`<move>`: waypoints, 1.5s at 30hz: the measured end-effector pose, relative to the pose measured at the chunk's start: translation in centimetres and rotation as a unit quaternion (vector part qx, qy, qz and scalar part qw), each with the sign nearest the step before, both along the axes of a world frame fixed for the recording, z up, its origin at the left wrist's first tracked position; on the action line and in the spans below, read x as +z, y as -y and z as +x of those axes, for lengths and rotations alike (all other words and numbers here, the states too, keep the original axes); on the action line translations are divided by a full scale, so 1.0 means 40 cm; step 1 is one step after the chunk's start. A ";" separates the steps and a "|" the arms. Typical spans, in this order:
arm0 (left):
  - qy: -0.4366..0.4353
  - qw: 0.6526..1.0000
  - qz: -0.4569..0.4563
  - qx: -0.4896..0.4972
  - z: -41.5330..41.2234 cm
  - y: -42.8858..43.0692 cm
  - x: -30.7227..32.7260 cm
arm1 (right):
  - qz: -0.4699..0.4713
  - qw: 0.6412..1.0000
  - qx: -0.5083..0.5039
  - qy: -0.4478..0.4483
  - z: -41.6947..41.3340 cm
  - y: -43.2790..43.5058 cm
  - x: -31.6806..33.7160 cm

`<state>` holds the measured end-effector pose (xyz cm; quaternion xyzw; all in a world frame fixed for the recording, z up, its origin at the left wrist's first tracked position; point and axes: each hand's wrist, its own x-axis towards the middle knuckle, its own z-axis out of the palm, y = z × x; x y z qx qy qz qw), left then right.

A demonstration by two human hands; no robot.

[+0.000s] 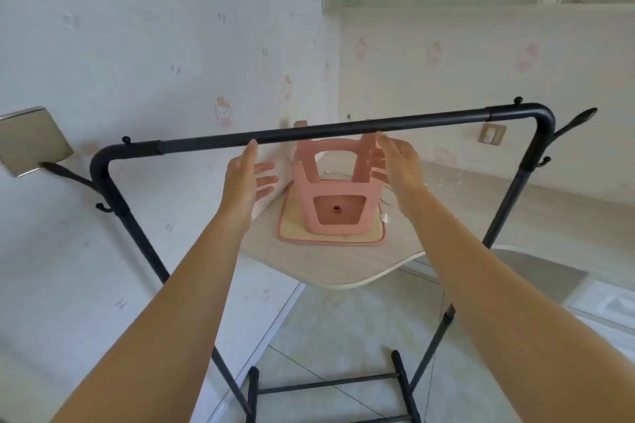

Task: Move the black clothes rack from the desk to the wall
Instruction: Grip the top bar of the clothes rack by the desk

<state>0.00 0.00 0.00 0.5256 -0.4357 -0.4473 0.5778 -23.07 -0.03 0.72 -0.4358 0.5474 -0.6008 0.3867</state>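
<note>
The black clothes rack [323, 132] stands on the floor in front of me, its top bar running across the middle of the view and its legs and foot bars [330, 383] reaching the tiles below. My left hand [249, 180] is open just under the top bar, fingers spread, fingertips near the bar without gripping it. My right hand [398, 165] is also open just below the bar, palm facing left. The desk [343, 261] lies behind the rack. The papered wall [137, 45] rises at the left.
An upturned pink stool [335, 192] rests on a pink-edged mat [330, 233] on the desk corner. A metal plate [31, 139] juts from the left wall. Side hooks [574, 122] stick out from the rack's ends. A shelf [481, 7] hangs above the desk.
</note>
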 end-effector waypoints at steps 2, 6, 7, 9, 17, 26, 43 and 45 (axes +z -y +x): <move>-0.036 0.999 0.003 -0.009 0.009 0.024 0.005 | -0.006 1.000 -0.004 0.010 -0.001 0.018 0.004; -0.098 0.995 0.006 -0.028 0.026 0.083 0.009 | -0.024 0.998 0.008 0.058 0.005 0.085 0.004; -0.105 0.994 0.001 -0.037 0.030 0.097 0.009 | -0.032 0.996 0.016 0.078 0.009 0.103 0.007; -0.113 0.992 -0.007 -0.062 0.035 0.116 0.011 | -0.045 0.990 0.028 0.133 0.016 0.126 0.012; -0.259 0.958 0.000 -0.126 0.036 0.137 0.030 | -0.048 0.957 0.057 0.282 0.038 0.156 0.028; -0.275 0.953 -0.012 -0.129 0.000 0.129 0.038 | -0.040 0.951 0.067 0.299 0.011 0.124 0.042; -0.240 0.956 0.027 -0.164 -0.169 0.115 0.037 | -0.056 0.949 -0.031 0.310 -0.149 0.034 0.047; -0.236 0.956 0.027 -0.172 -0.194 0.114 0.037 | -0.061 0.949 -0.045 0.305 -0.173 0.022 0.045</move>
